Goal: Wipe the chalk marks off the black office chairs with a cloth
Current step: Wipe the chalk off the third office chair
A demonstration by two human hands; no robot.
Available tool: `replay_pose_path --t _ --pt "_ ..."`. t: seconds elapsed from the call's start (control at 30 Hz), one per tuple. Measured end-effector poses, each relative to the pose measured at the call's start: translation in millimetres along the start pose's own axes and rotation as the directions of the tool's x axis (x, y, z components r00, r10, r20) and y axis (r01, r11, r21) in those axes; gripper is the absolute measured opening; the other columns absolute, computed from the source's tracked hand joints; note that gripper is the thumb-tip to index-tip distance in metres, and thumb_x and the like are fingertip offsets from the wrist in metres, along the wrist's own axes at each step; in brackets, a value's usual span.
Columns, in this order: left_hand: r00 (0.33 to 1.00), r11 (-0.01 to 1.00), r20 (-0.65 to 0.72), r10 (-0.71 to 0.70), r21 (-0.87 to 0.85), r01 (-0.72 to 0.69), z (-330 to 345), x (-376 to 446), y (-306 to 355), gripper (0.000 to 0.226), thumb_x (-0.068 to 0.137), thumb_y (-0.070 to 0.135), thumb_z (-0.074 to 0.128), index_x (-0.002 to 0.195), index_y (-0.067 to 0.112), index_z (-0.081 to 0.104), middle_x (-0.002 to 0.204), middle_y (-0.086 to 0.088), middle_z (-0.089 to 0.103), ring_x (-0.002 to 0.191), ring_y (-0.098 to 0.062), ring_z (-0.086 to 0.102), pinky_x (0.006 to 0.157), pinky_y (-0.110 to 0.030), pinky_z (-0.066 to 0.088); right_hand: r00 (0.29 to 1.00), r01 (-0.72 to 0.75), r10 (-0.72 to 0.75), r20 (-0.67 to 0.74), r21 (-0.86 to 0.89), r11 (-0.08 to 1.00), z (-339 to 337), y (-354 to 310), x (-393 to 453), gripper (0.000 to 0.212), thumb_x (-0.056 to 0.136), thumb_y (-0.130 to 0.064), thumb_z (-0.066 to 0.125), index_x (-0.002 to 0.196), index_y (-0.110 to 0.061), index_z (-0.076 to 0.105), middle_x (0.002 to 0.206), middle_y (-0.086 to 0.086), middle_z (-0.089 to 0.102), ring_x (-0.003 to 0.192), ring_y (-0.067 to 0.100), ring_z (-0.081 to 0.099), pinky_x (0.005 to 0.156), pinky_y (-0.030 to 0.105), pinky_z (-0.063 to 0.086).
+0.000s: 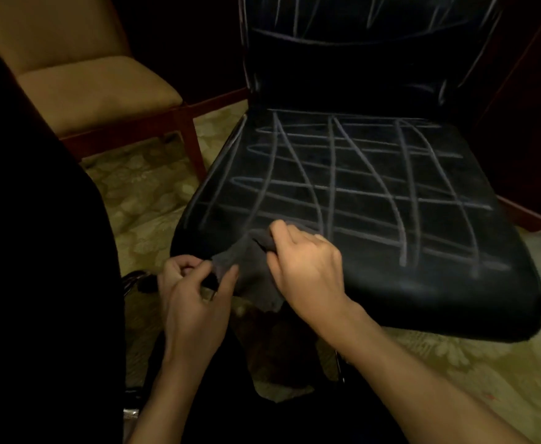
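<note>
A: How far along is the wiping?

B: Barely begun, by the look of it. The black chair (375, 193) has a grid of chalk lines (359, 187) over nearly the whole seat, and more strokes run up the backrest (359, 43). Only the front left corner of the seat, near the hands, looks free of lines, though whether that patch was wiped or never marked cannot be told.

A: Where is the cloth?

B: The grey cloth (253, 277) sits at the front left edge of the seat, partly draped over the rim. The right hand (304, 261) grips its upper part, fingers curled round a bunched fold and resting on the seat. The left hand (192, 293) pinches the lower left corner between thumb and forefinger, just off the seat's edge.

A: So what remains?

B: Almost everything: the seat grid, the backrest strokes, and any other marked chairs. The tan chair (86, 84) to the left shows no chalk. The patterned carpet (141, 193) lies beneath both.
</note>
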State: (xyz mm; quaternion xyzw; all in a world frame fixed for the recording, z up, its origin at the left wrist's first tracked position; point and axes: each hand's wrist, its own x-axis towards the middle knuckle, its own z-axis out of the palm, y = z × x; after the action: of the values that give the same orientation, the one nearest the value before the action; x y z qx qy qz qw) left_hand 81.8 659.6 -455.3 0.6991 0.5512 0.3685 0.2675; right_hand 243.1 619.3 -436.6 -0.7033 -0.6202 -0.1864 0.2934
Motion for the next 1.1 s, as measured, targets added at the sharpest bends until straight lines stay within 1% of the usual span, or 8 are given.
replay_pose_path --t 0.2,0.37,0.5,0.7,0.87,0.93,1.03,1.1 --pt "0.993 0.979 -0.036 -0.115 -0.170 0.108 -11 -5 8 0.035 0.090 0.031 0.068 0.062 0.017 0.052 0.048 0.007 0.039 0.046 -0.009 0.039 0.052 -0.033 0.035 0.990 -0.136 0.130 0.056 0.115 0.984 -17 -25 -16 0.018 0.081 -0.025 0.068 0.093 -0.016 0.057 0.076 -0.002 0.064 0.059 0.018 0.062 0.049 0.024 0.034" --pt "0.990 0.987 -0.111 -0.089 -0.145 0.073 -8 21 14 0.040 0.092 0.031 0.067 0.061 0.021 0.044 0.049 0.008 0.048 0.048 -0.005 0.047 0.051 -0.024 0.032 0.983 -0.182 0.180 0.044 0.060 0.981 -4 -39 10 0.019 0.089 -0.031 0.068 0.094 -0.016 0.058 0.076 -0.001 0.065 0.059 0.018 0.063 0.051 0.024 0.030" --pt "0.989 0.994 -0.108 -0.098 -0.060 0.091 -1 50 12 0.035 0.095 0.033 0.063 0.067 0.019 0.048 0.054 0.004 0.047 0.051 -0.007 0.044 0.056 -0.034 0.032 0.938 -0.239 0.246 0.243 -0.057 0.969 3 -41 42 0.024 0.101 -0.041 0.047 0.111 -0.019 0.046 0.095 0.000 0.069 0.080 0.025 0.068 0.059 0.032 0.034" --pt "0.982 0.919 0.146 -0.121 -0.358 0.166 -8 23 -4 0.024 0.093 0.025 0.069 0.073 0.016 0.058 0.058 0.008 0.050 0.055 -0.004 0.048 0.052 -0.022 0.040 0.890 -0.295 0.273 0.365 0.004 0.955 -31 -33 14 0.025 0.096 -0.049 0.049 0.107 -0.027 0.042 0.094 -0.002 0.069 0.090 0.025 0.067 0.074 0.037 0.046" --pt "0.952 0.841 0.302 -0.056 -0.500 0.208 -13 -5 9 0.004 0.092 0.010 0.069 0.095 0.008 0.071 0.088 -0.003 0.076 0.085 -0.015 0.073 0.072 -0.027 0.059 0.862 -0.378 0.355 0.362 -0.008 0.926 -55 -33 -7 0.028 0.091 -0.046 0.060 0.092 -0.029 0.037 0.072 -0.004 0.065 0.073 0.024 0.068 0.062 0.031 0.032" --pt "0.959 0.857 0.270 -0.081 -0.472 0.205 -7 -3 13 0.007 0.092 0.015 0.070 0.086 0.011 0.069 0.079 -0.001 0.073 0.078 -0.015 0.072 0.067 -0.028 0.057 0.881 -0.368 0.360 0.307 -0.032 0.929 -55 -33 -7 0.029 0.089 -0.045 0.061 0.090 -0.029 0.036 0.068 -0.005 0.064 0.068 0.023 0.067 0.059 0.030 0.031" --pt "0.985 0.911 0.133 -0.109 -0.384 0.152 12 20 18 0.031 0.089 0.035 0.068 0.080 0.006 0.061 0.071 -0.014 0.064 0.069 -0.030 0.064 0.062 -0.042 0.051 0.847 -0.407 0.402 0.347 -0.062 0.911 -45 -27 15 0.022 0.096 -0.046 0.052 0.099 -0.028 0.039 0.087 0.000 0.067 0.086 0.028 0.066 0.065 0.032 0.032" --pt "0.991 0.928 0.075 -0.108 -0.349 0.127 18 32 23 0.031 0.091 0.033 0.067 0.079 0.006 0.060 0.065 -0.012 0.058 0.060 -0.024 0.056 0.056 -0.034 0.045 0.850 -0.399 0.396 0.347 -0.066 0.915 -37 -26 31 0.023 0.098 -0.043 0.052 0.106 -0.022 0.046 0.093 0.005 0.068 0.091 0.033 0.066 0.066 0.033 0.032"
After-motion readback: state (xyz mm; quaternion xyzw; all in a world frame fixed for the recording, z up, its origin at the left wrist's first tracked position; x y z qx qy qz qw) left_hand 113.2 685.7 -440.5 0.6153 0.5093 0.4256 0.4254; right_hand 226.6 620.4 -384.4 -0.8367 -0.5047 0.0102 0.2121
